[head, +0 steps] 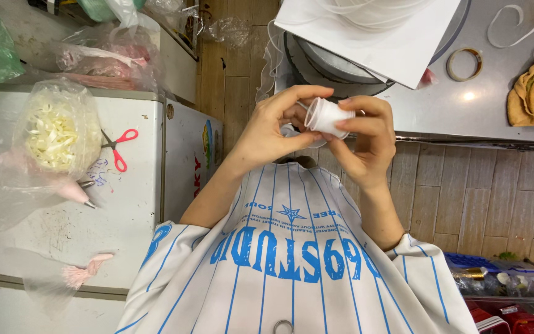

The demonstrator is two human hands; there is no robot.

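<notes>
Small white plastic cup (327, 116), held in mid-air just before the steel table (495, 105), was pinched on its side by both the left hand (274, 127) and right hand (366, 133), fingers gripping it, seemingly mid-fitting; any further handling would demand steady, delicate fingertip pressure.

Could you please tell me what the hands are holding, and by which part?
Both hands hold a small white cup: right hand fingers around its side and base, left hand fingertips at its rim.
</notes>
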